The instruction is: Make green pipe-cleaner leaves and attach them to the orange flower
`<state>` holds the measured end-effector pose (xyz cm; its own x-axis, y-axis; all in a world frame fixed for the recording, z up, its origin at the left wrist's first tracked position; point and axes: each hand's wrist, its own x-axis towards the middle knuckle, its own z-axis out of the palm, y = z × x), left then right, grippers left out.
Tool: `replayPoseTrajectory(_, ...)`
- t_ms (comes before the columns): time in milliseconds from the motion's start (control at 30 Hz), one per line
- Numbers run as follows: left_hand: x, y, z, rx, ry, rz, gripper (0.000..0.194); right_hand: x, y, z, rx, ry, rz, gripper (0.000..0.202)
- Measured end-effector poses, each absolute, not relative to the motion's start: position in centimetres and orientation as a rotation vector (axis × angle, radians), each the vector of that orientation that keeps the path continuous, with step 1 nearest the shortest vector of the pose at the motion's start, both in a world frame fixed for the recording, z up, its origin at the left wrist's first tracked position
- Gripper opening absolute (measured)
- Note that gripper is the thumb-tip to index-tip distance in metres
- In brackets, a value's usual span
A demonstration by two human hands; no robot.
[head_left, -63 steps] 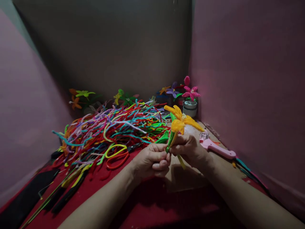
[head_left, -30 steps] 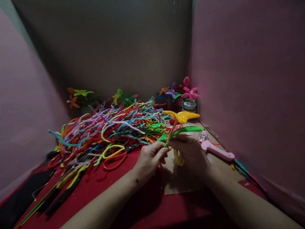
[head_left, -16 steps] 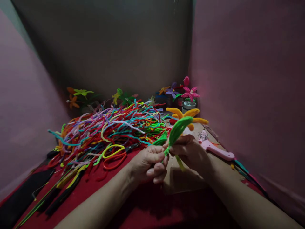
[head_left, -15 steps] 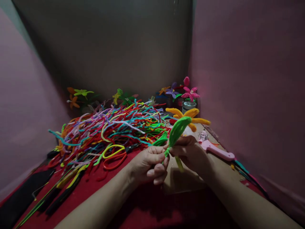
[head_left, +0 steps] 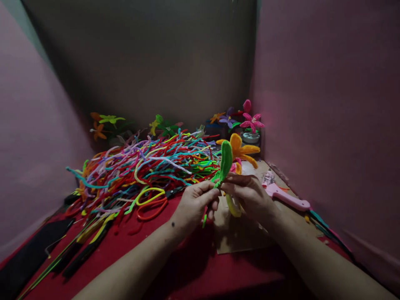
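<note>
Between my two hands stands a green pipe-cleaner leaf (head_left: 226, 159), upright, with a twisted base. My left hand (head_left: 201, 201) is closed on its stem, whose thin green end pokes out below the fingers. The fingers of my right hand (head_left: 248, 192) pinch the leaf near the twist, touching the left fingertips. Just behind the leaf is an orange pipe-cleaner flower (head_left: 245, 149); what supports it is hidden. A yellow-green strip (head_left: 233, 206) hangs below my right hand.
A big heap of coloured pipe cleaners (head_left: 150, 160) lies at back left. Before it are scissors (head_left: 152, 204) and black-and-yellow-handled pliers (head_left: 89, 246). A pink glue gun (head_left: 289, 198) rests on the board (head_left: 243, 237) at right. Finished flowers (head_left: 251, 121) stand along the wall.
The leaf has turned more upright and shifted slightly. The orange flower behind has turned and moved left. The green stem end now shows below my left hand.
</note>
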<state>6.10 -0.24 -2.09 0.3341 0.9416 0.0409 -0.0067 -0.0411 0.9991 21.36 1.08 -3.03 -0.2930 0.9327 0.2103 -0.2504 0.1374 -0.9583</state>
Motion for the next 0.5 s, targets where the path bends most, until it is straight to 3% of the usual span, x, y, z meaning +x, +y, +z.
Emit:
replayPoseTrajectory(200, 5.75, 0.02, -2.25, 0.991, 0.599, 0.830, 0.015, 22.05, 1.40, -2.46, -0.772, -1.344, 1.471, 0.008)
replayPoseTrajectory(367, 5.76, -0.64, -2.10, 0.804, 0.405, 0.627, 0.014, 21.92, 1.08, -2.27, -0.572, -1.157, 1.748, 0.015)
replayPoseTrajectory(500, 5.68, -0.42, -1.79, 0.931, 0.488, 0.617, 0.017, 21.79, 1.20, -2.94, -0.599, -1.146, 1.669, 0.012)
